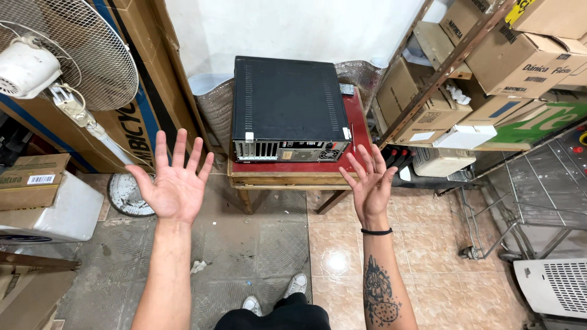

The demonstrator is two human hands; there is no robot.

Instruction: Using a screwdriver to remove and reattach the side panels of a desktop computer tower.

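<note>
Head: boxy black computer case (287, 101), bare hands (174, 183).

Bright, sharp (edges fisheye-bent)

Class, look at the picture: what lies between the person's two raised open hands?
In the head view, nothing is held between the left hand and right hand; behind the gap shows the small wooden table's front edge, bearing the black metal computer case.

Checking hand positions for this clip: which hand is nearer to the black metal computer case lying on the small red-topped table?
Right. The right hand, open and empty, overlaps the table's front right corner below the black metal computer case; the left hand is raised well to its left.
</note>
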